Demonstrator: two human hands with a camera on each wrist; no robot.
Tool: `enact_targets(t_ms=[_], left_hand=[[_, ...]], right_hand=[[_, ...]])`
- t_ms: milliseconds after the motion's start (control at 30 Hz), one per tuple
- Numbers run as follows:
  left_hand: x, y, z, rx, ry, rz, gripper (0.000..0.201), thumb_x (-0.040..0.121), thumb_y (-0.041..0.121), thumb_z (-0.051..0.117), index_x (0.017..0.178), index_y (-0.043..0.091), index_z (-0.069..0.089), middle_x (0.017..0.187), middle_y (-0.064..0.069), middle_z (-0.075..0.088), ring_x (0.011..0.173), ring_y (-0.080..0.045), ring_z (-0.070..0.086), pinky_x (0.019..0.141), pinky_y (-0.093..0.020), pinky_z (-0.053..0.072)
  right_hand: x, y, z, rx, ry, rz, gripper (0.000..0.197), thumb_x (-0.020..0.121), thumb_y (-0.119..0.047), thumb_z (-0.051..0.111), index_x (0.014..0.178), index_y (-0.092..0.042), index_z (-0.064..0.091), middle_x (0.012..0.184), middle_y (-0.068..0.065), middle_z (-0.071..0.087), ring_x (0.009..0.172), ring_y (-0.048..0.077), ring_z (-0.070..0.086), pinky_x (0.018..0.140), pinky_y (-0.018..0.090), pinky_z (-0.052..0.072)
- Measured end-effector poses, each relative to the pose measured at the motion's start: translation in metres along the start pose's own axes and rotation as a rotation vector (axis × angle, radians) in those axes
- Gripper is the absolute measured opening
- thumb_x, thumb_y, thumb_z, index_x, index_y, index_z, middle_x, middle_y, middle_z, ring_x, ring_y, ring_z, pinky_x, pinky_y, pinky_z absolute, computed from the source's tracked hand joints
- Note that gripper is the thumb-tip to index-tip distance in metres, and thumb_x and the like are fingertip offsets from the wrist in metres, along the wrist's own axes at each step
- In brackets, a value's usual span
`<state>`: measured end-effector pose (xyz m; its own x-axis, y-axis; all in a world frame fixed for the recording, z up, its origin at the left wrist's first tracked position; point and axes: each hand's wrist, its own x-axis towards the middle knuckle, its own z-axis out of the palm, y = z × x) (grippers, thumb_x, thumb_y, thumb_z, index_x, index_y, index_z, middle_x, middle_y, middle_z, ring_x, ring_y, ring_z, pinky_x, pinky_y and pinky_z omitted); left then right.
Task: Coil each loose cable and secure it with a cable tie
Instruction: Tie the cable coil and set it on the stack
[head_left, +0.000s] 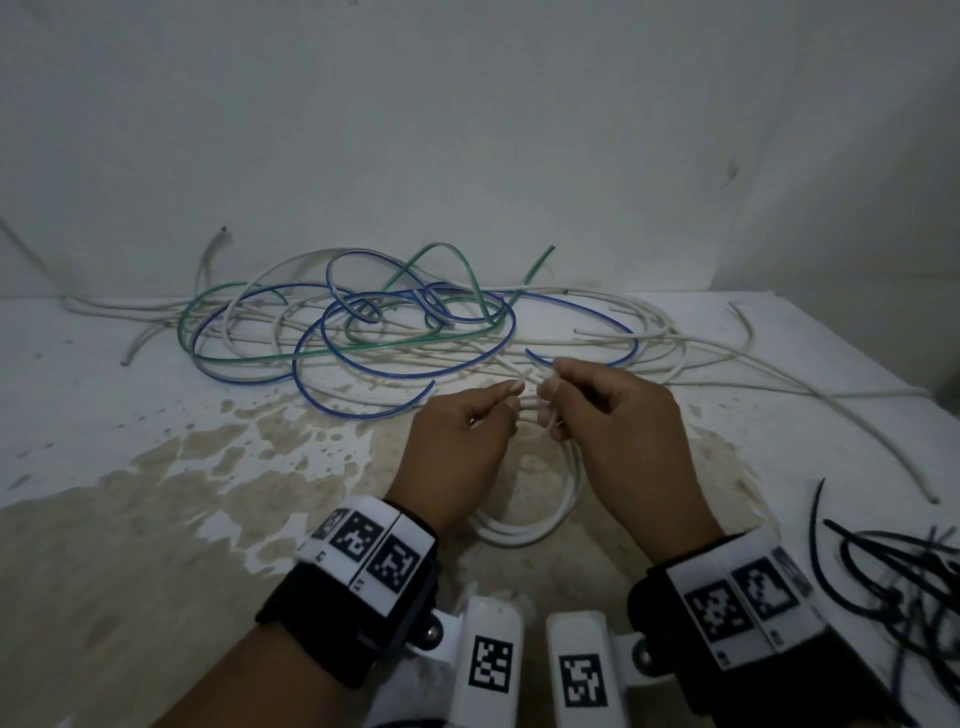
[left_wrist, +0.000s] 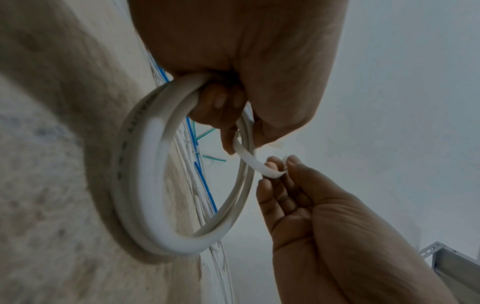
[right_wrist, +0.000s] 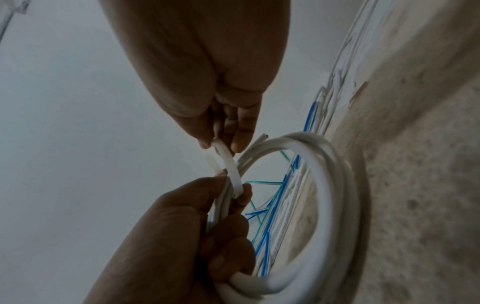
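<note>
A white cable wound into a small coil (head_left: 524, 530) hangs upright between my hands over the stained table. My left hand (head_left: 498, 410) grips the coil's top, fingers curled through the loop (left_wrist: 145, 185). A white cable tie (left_wrist: 249, 159) arches off the coil's strands next to those fingers. My right hand (head_left: 558, 400) pinches the free end of the tie (right_wrist: 228, 164) between thumb and fingertips, just right of the left hand. The coil's lower arc (right_wrist: 332, 185) sits close to the table.
A tangle of loose white, blue and green cables (head_left: 363, 322) lies across the back of the table against the wall. A pile of thin black strands (head_left: 883, 571) sits at the right front. The table surface (head_left: 156, 493) is worn and blotchy.
</note>
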<state>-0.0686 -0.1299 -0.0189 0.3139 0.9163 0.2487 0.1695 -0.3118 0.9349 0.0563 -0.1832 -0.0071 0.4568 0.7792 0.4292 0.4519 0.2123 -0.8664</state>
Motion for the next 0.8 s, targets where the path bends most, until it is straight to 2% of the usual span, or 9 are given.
enact_targets(t_ms=[67,167,267,333,433,567,667,733,800], left_hand=[[-0.0009,-0.0001,0.0003,0.021,-0.012,0.027,0.024,0.092,0.014,0.057,0.113,0.016,0.070,0.078,0.010,0.068,0.070,0.014,0.058,0.069,-0.001,0.039],[-0.0015,-0.0002,0.0014,0.042,-0.007,0.071,0.023,0.092,0.014,0.058,0.111,0.014,0.071,0.093,-0.003,0.074,0.077,0.010,0.058,0.071,0.000,0.038],[-0.0013,-0.0005,0.0022,0.046,0.006,0.072,0.022,0.092,0.015,0.059,0.109,0.013,0.072,0.099,-0.007,0.074,0.088,0.001,0.061,0.070,0.002,0.037],[-0.0012,-0.0013,0.0026,0.043,0.014,0.069,0.022,0.091,0.015,0.059,0.109,0.014,0.072,0.099,-0.008,0.074,0.093,-0.004,0.062,0.072,0.002,0.038],[-0.0005,-0.0021,0.0025,0.024,0.016,0.051,0.022,0.091,0.015,0.059,0.110,0.015,0.071,0.100,-0.006,0.073,0.094,-0.008,0.064,0.075,-0.001,0.041],[-0.0006,-0.0019,0.0024,0.042,0.008,0.063,0.023,0.091,0.015,0.058,0.110,0.016,0.071,0.101,-0.004,0.073,0.093,-0.006,0.064,0.077,-0.003,0.042],[-0.0013,-0.0008,0.0028,0.064,0.001,0.087,0.023,0.091,0.015,0.058,0.110,0.016,0.071,0.096,0.000,0.073,0.085,0.002,0.062,0.075,-0.003,0.042],[-0.0020,-0.0001,0.0028,0.078,-0.012,0.102,0.022,0.092,0.015,0.058,0.110,0.016,0.071,0.087,0.006,0.069,0.078,0.010,0.059,0.072,0.000,0.039],[-0.0023,-0.0001,0.0021,0.083,-0.018,0.115,0.022,0.092,0.014,0.058,0.109,0.015,0.071,0.085,0.005,0.069,0.073,0.014,0.055,0.069,0.002,0.036]], right_hand=[[0.0000,-0.0009,-0.0005,0.022,0.027,-0.005,0.019,0.086,-0.014,0.066,0.104,-0.011,0.071,0.077,-0.011,0.069,0.068,-0.003,0.063,0.071,0.017,0.053],[-0.0017,-0.0040,0.0001,-0.044,-0.020,-0.052,0.020,0.088,-0.014,0.064,0.106,-0.014,0.072,0.091,-0.013,0.068,0.087,-0.005,0.060,0.079,0.005,0.045],[-0.0023,-0.0044,0.0020,-0.130,-0.044,-0.120,0.019,0.089,-0.010,0.061,0.102,-0.014,0.073,0.084,-0.026,0.058,0.085,-0.008,0.055,0.079,0.000,0.036],[-0.0018,-0.0027,0.0016,-0.143,0.007,-0.135,0.018,0.088,-0.011,0.063,0.102,-0.013,0.073,0.080,-0.022,0.060,0.082,-0.003,0.057,0.080,0.004,0.039],[-0.0012,-0.0028,-0.0001,-0.067,0.043,-0.077,0.018,0.087,-0.015,0.065,0.103,-0.013,0.073,0.086,-0.006,0.069,0.083,0.009,0.064,0.082,0.020,0.047],[-0.0023,-0.0058,0.0002,-0.069,0.033,-0.070,0.015,0.087,-0.015,0.065,0.099,-0.015,0.074,0.086,-0.011,0.067,0.084,0.006,0.064,0.082,0.018,0.048],[-0.0019,-0.0054,0.0003,-0.067,0.047,-0.083,0.015,0.087,-0.014,0.065,0.099,-0.014,0.074,0.085,-0.015,0.065,0.084,0.007,0.063,0.082,0.019,0.047],[-0.0016,-0.0047,0.0003,-0.071,0.046,-0.089,0.016,0.087,-0.014,0.064,0.100,-0.014,0.073,0.085,-0.013,0.065,0.085,0.003,0.062,0.081,0.013,0.045],[-0.0016,-0.0037,-0.0002,-0.071,0.016,-0.071,0.016,0.087,-0.014,0.064,0.100,-0.014,0.073,0.086,-0.011,0.065,0.088,0.000,0.061,0.081,0.009,0.044]])
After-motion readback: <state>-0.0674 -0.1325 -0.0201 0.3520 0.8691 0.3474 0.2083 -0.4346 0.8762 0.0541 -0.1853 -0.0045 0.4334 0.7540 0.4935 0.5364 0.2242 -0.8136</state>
